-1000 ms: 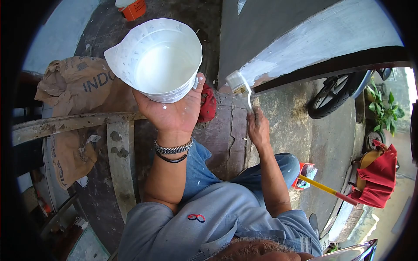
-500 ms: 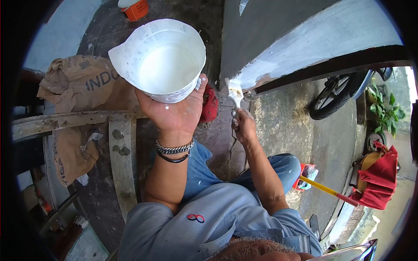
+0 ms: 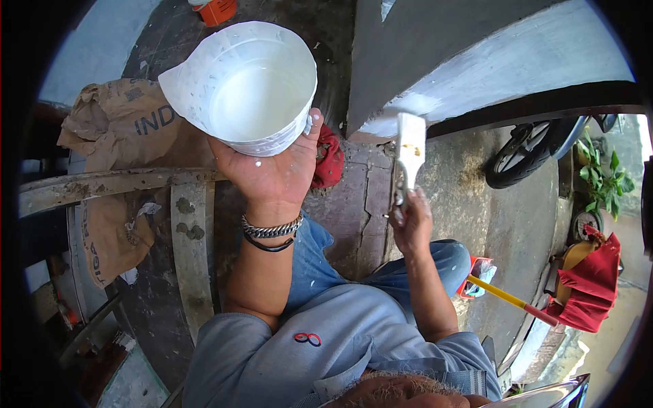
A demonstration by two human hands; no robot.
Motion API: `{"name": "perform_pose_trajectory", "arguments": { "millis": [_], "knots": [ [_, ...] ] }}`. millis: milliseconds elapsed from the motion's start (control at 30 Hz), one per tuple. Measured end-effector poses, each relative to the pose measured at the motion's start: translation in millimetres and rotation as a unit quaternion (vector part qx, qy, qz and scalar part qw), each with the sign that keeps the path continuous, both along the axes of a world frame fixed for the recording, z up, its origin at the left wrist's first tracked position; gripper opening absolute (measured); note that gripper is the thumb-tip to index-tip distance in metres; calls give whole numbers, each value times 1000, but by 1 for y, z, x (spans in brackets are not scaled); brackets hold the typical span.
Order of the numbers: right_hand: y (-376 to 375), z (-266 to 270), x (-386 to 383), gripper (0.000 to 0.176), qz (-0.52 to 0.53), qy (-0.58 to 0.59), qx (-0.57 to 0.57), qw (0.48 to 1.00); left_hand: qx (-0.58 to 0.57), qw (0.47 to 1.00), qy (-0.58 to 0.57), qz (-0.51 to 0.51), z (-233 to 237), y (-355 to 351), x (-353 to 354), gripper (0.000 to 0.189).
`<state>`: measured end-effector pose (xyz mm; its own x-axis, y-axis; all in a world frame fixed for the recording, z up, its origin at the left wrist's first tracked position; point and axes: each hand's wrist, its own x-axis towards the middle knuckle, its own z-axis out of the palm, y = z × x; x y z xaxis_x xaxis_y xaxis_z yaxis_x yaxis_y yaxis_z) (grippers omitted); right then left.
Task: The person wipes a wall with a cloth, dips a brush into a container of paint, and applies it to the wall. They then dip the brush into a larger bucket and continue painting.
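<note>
While the left hand (image 3: 267,182) cradles the wide white container (image 3: 269,145) in its palm, grip curled around the base, the right hand (image 3: 413,228) has its grip closed on the handle of the flat white paintbrush (image 3: 411,146), bristles up near the bottom corner of the grey-and-white wall (image 3: 500,68). That container looks thin-walled, its pale liquid adding weight, so it's best supported underneath, level; the brush seems light, soft-bristled, perhaps slippery, best held by its handle.

Can see orange bucket (image 3: 217,12) only partly, cut by top edge, and paper sack (image 3: 122,136) partly hidden behind paint container (image 3: 248,88).
</note>
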<state>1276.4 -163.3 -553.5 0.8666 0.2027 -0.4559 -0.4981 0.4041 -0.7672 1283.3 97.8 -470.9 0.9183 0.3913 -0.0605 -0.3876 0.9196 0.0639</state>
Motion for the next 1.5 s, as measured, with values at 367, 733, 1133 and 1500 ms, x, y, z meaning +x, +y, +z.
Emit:
{"name": "perform_pose_trajectory", "arguments": {
  "millis": [367, 733, 1133, 1500],
  "knots": [
    [28, -179, 37, 13, 31, 214, -94, 972, 14, 999, -47, -14, -4, 0, -1, 68],
    [11, -201, 38, 12, -49, 208, -109, 971, 18, 994, -103, -26, -5, 0, 3, 67],
    [53, -206, 50, 6, 26, 193, -119, 974, 27, 997, -64, -19, -7, -2, 6, 67],
    [41, -138, 62, 10, 5, 158, -31, 987, 33, 999, -33, -7, -10, -5, 12, 61]
  ]
}}
